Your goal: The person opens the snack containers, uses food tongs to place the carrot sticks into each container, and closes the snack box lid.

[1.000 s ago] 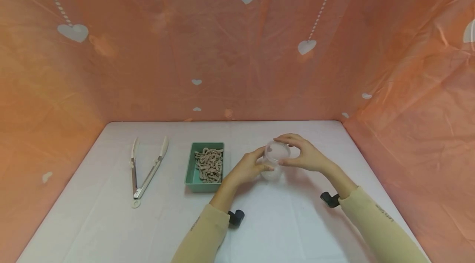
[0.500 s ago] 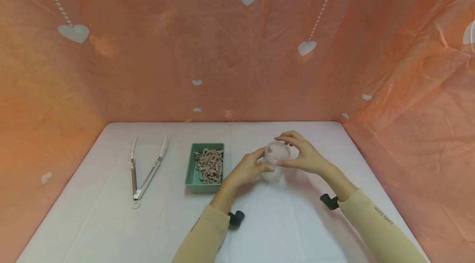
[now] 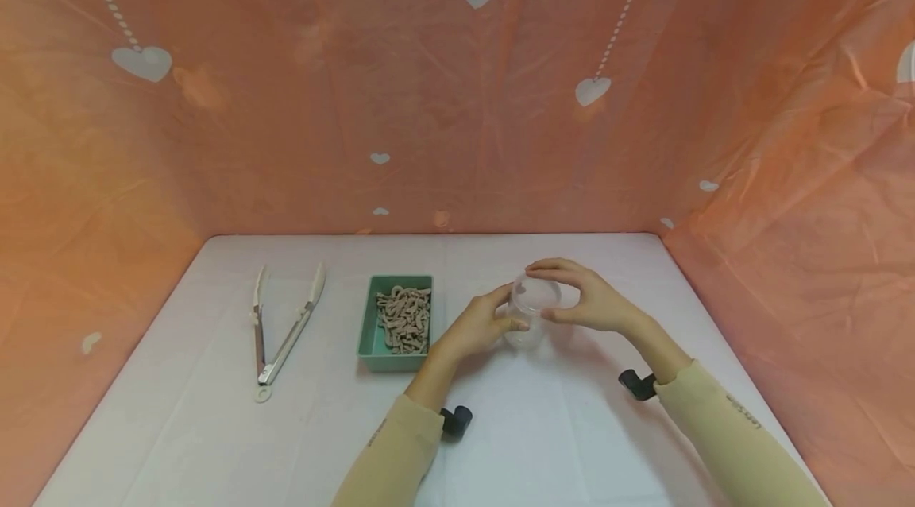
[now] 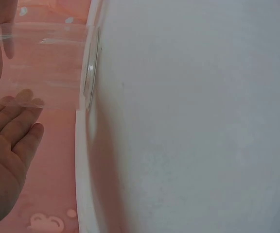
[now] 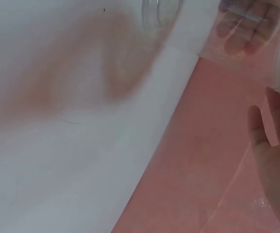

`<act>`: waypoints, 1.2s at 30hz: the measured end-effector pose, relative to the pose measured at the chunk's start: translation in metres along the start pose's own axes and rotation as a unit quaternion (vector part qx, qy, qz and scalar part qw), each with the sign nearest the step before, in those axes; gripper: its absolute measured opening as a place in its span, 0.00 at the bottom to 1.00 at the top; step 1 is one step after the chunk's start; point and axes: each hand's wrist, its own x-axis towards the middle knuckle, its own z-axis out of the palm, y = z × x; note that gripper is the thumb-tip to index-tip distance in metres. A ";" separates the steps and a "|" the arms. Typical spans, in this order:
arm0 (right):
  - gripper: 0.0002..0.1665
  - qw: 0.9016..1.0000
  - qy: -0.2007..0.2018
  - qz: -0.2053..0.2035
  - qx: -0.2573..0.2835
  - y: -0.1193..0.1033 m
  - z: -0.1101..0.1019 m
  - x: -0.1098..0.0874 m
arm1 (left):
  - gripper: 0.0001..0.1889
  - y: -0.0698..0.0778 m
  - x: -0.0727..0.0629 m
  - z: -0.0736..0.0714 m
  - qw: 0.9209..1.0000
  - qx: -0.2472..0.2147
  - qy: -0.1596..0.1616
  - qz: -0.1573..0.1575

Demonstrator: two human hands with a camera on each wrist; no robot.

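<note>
Jar (image 3: 532, 316) sits upright on the white table (image 3: 565, 443), right of the green tray (image 3: 395, 362); we've got our left hand (image 3: 477, 326) wrapped round its side, right hand (image 3: 593, 303) pinching its clear top (image 3: 538, 295) between thumb and fingers.

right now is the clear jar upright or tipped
Upright: the clear jar shows its round top above its base in the head view, with that base toward the white table.

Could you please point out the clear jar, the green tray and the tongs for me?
Clear jar (image 4: 47, 68): left wrist view, on its transparent side wall.
Green tray (image 3: 389, 363): head view, on its near outer wall.
Tongs (image 3: 289, 341): head view, on the metal arm nearer the tray.
</note>
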 end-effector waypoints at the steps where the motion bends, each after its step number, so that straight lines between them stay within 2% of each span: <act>1: 0.35 1.000 -0.003 -0.001 0.001 0.000 0.000 0.000 | 0.38 0.000 0.000 0.000 1.000 0.002 0.000 0.000; 5: 0.36 1.000 0.010 -0.003 -0.005 0.000 0.002 -0.001 | 0.37 0.001 -0.001 0.000 1.000 0.004 -0.001 -0.004; 9: 0.36 0.999 0.047 0.014 -0.023 -0.003 0.005 0.000 | 0.37 0.003 -0.002 -0.002 1.000 -0.003 -0.002 -0.009; 12: 0.35 0.997 0.057 0.030 -0.034 -0.005 0.007 0.001 | 0.37 0.004 -0.002 -0.002 1.000 -0.006 -0.003 -0.010; 16: 0.34 0.997 0.052 0.031 -0.039 -0.007 0.006 0.002 | 0.37 0.004 -0.002 -0.002 1.000 -0.005 -0.005 -0.009; 23: 0.33 0.999 0.011 -0.015 -0.043 -0.005 0.001 0.000 | 0.38 0.003 -0.001 -0.002 1.000 -0.006 -0.005 -0.008; 27: 0.34 0.999 -0.006 -0.025 -0.036 -0.004 0.000 -0.001 | 0.37 0.003 0.000 -0.002 1.000 -0.002 -0.003 -0.008; 30: 0.33 0.999 0.002 -0.010 -0.031 -0.006 0.001 -0.002 | 0.37 0.003 -0.001 -0.001 1.000 -0.002 -0.002 -0.007; 36: 0.34 0.997 0.038 0.046 -0.046 -0.012 0.007 -0.001 | 0.37 0.003 -0.002 -0.002 1.000 -0.008 -0.006 -0.003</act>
